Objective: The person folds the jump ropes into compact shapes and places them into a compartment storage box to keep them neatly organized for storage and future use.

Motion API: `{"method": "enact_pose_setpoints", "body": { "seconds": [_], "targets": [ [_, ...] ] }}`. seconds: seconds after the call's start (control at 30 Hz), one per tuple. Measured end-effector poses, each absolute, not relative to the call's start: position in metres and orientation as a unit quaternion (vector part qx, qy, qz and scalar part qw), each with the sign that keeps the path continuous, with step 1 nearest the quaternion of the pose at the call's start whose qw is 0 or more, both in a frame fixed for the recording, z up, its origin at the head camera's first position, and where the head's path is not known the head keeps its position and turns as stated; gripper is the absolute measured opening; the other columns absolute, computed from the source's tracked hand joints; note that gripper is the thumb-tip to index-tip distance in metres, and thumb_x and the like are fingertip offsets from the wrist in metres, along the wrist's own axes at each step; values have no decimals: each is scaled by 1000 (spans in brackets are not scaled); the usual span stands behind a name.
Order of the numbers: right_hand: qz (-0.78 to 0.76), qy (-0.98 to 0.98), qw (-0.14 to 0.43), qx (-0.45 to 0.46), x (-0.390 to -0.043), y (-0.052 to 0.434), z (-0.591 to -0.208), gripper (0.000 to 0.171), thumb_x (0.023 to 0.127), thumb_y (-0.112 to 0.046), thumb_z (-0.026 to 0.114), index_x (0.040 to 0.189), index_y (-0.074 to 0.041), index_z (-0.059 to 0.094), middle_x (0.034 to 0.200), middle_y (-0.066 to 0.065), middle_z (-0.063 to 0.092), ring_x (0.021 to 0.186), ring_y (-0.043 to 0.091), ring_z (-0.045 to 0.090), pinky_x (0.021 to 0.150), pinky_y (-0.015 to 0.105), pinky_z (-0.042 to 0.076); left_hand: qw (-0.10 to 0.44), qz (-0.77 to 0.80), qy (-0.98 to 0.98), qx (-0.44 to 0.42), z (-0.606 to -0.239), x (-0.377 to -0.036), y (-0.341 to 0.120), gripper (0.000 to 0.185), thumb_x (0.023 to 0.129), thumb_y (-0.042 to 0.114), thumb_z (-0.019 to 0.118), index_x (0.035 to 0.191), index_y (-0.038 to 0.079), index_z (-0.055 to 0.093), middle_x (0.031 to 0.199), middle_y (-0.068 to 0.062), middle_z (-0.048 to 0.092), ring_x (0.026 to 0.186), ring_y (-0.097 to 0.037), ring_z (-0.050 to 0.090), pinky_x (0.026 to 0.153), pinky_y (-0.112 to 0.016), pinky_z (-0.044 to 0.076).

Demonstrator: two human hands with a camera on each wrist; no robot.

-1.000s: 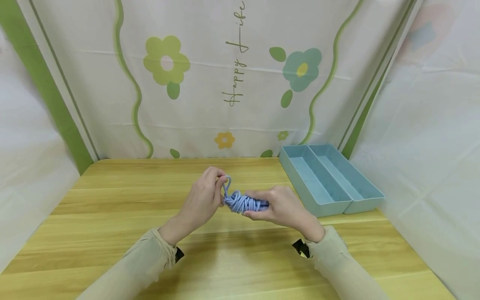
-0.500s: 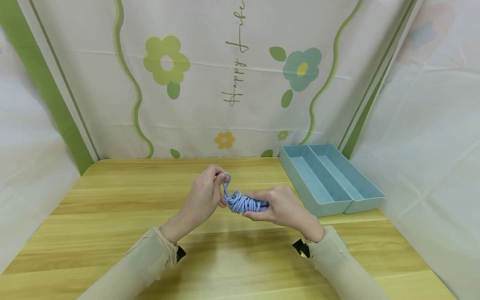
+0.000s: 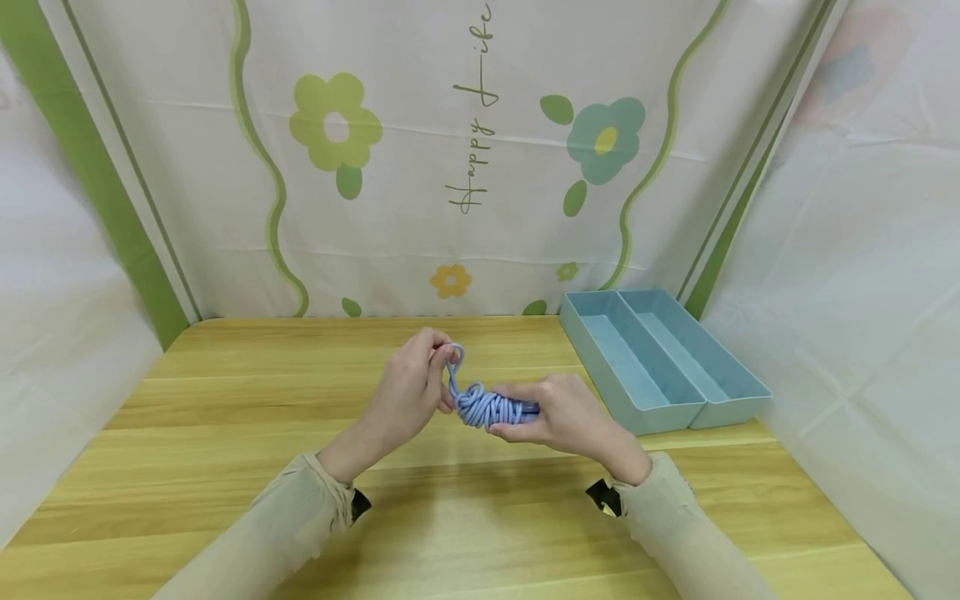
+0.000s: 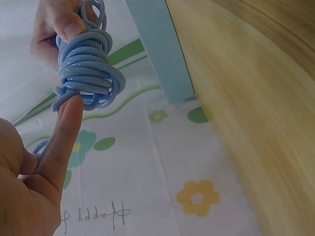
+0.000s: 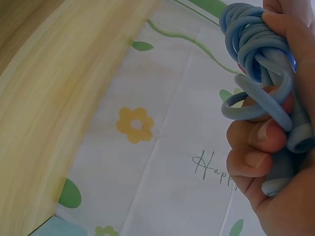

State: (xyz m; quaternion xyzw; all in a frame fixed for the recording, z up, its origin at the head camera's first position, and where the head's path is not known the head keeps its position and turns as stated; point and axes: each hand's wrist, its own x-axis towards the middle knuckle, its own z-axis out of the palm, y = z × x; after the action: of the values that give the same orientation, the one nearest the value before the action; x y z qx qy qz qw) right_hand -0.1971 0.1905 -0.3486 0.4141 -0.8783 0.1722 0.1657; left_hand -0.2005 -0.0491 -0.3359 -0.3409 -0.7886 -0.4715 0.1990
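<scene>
A light-blue skipping rope point(image 3: 486, 408), its cord wound in many turns round its handles, is held above the table in the head view. My right hand point(image 3: 566, 417) grips it at the handle end; two tubular handles point(image 5: 279, 172) lie in the curled fingers in the right wrist view, and a loose cord loop crosses them. At the other end, my left hand point(image 3: 405, 387) pinches a small cord loop point(image 3: 452, 382) that rises from the coils. The left index finger reaches up to the wound coils point(image 4: 86, 66) in the left wrist view. Part of the handles is hidden under the coils.
Two long blue bins point(image 3: 597, 354) stand side by side at the right rear of the wooden table point(image 3: 247, 408). White flowered curtains point(image 3: 405, 233) enclose the back and sides.
The cord loop at my left fingers stands slightly higher out of the coils, and the left hand has shifted a little. My right hand keeps its grip, almost still.
</scene>
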Motion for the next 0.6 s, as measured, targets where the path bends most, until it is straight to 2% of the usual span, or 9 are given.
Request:
{"method": "enact_pose_setpoints", "body": {
  "seconds": [0.43,0.6],
  "targets": [
    [175,-881,167,407,-197,191,-348,48,86,-52,71,119,-18,73,79,-6,69,56,-2,49,49,17,42,174,-491,-787,-331,-332,-200,-51,11,104,3,44,105,-3,53,93,-13,57,49,-14,61,46,-26,53],
    [177,-884,165,400,-197,191,-349,48,86,-52,72,119,-17,74,81,-4,71,57,-1,51,49,18,43,177,-478,-795,-328,-330,-200,-53,10,104,4,45,104,-2,54,91,-11,57,51,-13,61,47,-24,52]
  ]
}}
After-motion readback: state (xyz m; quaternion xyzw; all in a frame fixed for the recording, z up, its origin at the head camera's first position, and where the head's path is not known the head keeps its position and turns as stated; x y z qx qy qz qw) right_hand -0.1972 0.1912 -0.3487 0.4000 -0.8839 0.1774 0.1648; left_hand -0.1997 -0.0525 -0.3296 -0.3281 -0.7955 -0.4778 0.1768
